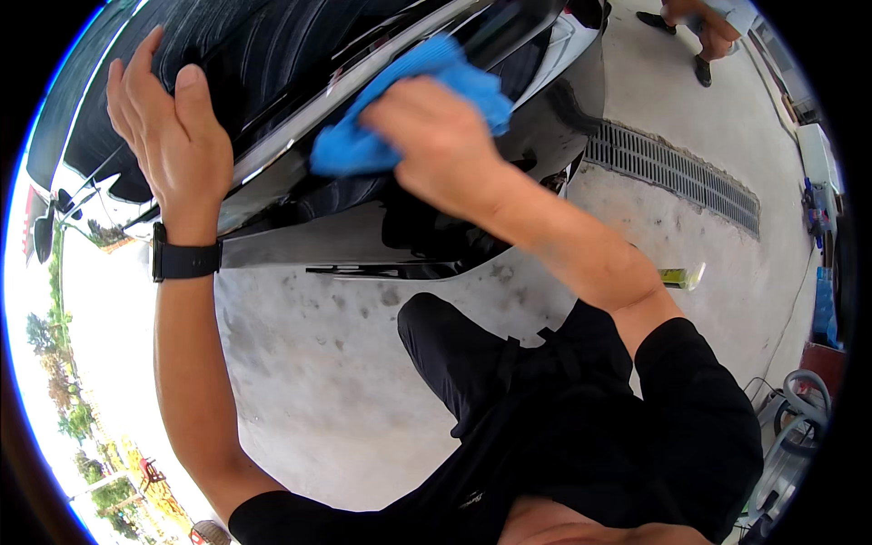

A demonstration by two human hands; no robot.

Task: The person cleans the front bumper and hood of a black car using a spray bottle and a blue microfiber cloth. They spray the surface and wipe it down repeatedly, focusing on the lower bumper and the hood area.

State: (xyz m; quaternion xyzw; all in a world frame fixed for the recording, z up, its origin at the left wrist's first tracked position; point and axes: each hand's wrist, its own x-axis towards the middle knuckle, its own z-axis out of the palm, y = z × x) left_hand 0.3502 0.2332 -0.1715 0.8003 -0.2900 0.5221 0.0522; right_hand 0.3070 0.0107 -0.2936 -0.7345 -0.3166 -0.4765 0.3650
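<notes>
A glossy black car (293,204) stands before me, with pale streaky smears across its dark upper surface (266,48). A bright metallic-looking strip (272,153) runs slantwise along its side. My left hand (180,139), a black-strapped watch at the wrist, is raised against the car with its fingers apart and nothing in it; whether the whole palm touches is unclear. A blue cloth (436,61) is bunched in my right hand (436,136) and lies over the car's side beside the strip. Motion blurs that hand, and its fingertips are partly hidden in the cloth.
Concrete floor (327,381) spreads under my knees, with a metal drain grate (674,177) at right. A yellow-green container (674,278) sits by my right elbow. Another person (708,34) is at the upper right. Grey hoses (804,402) lie at the lower right.
</notes>
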